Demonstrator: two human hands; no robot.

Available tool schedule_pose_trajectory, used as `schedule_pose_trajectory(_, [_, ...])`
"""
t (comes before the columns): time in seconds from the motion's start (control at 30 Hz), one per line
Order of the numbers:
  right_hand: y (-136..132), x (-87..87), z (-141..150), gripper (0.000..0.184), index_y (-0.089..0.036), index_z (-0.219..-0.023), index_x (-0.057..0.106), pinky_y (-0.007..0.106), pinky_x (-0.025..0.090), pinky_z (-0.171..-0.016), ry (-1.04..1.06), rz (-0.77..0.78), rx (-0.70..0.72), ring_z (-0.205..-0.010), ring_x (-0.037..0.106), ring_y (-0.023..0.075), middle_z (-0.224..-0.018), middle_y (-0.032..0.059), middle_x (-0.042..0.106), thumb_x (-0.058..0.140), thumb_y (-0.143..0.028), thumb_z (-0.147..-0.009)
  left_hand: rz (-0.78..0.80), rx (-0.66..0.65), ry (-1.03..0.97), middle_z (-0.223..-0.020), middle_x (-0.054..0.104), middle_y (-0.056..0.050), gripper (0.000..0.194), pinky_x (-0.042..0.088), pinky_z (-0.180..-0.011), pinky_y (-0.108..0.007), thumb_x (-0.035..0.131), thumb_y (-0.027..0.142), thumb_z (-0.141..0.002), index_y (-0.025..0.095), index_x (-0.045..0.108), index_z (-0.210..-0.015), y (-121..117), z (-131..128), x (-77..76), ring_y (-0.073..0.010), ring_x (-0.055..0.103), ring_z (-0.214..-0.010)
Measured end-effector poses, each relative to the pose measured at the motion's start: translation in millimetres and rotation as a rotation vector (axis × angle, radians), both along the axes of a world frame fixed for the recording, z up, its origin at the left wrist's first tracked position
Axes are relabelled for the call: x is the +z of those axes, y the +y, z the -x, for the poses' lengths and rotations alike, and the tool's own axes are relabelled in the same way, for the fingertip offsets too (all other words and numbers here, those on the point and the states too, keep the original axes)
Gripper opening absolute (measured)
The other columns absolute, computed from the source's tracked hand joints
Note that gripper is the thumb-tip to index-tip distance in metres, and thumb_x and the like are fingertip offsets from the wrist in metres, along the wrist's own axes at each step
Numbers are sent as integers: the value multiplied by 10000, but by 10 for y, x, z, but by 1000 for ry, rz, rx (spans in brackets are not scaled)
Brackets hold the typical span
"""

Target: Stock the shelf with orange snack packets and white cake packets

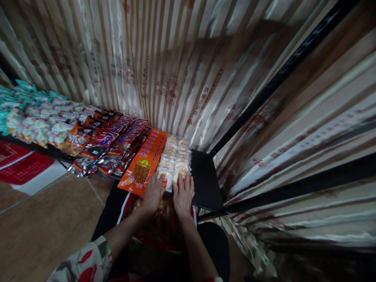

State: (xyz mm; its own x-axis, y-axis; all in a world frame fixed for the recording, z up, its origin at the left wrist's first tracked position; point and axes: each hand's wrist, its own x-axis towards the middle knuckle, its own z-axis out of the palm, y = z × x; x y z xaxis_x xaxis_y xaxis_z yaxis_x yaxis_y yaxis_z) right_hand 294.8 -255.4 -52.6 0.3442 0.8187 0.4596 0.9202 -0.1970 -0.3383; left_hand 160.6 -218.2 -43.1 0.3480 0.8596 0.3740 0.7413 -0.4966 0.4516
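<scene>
Small white snack packets in clear wrappers lie in two rows on the black shelf. My left hand rests at the near left end of these rows, fingers stretched forward against the nearest packet. At the near right end, my right hand touches the front packets with its fingers extended. Neither hand is closed round anything. Directly left of the packets lies a flat orange snack bag with a picture of brown sticks on it, close beside my left fingers.
Dark red snack bags, orange-black bags, white-wrapped packs and teal packs line the shelf leftward. Black frame bars and a striped curtain stand behind. A red crate sits on the floor; a red-edged bag lies below my hands.
</scene>
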Motion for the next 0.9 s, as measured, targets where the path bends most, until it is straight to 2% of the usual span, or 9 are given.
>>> schedule_pose_trajectory(0.13, [54,-41,-98,468,-247,-1383,327,472,303,-1007,-22,103,33,-1382,62,253,-1509,70,159,258,-338,-929,18,1,36,-1336,404,-152,475,400,-977,-429,533,146,-806,172,400,-1261,30,-37,12,-264,410,-1216])
schedule_pose_trajectory(0.3, [95,-9,-130,475,-211,-1384,328,456,334,-993,-34,139,41,-1385,47,257,-1507,110,150,273,-330,-927,48,4,75,-1350,389,-128,474,396,-985,-424,523,137,-803,187,396,-1256,106,-99,43,-253,400,-1219])
schedule_pose_trajectory(0.47, [165,1,-168,476,-201,-1380,334,475,341,-990,-47,101,65,-1383,62,272,-1501,126,164,297,-320,-921,38,7,85,-1343,389,-103,459,413,-965,-429,493,129,-809,216,383,-1247,202,-143,24,-245,407,-1211])
schedule_pose_trajectory(0.6, [208,-30,-212,479,-211,-1381,331,483,349,-986,-55,62,76,-1381,86,277,-1499,111,181,318,-320,-914,3,9,104,-1322,402,-122,445,423,-953,-429,480,104,-805,189,394,-1233,259,-177,-5,-254,427,-1183])
schedule_pose_trajectory(0.9, [300,-42,-261,481,-185,-1373,349,474,367,-975,-89,63,69,-1375,120,287,-1487,122,213,326,-318,-911,-32,16,96,-1286,438,-99,417,427,-957,-436,470,95,-810,188,435,-1215,362,-255,-55,-251,437,-1165])
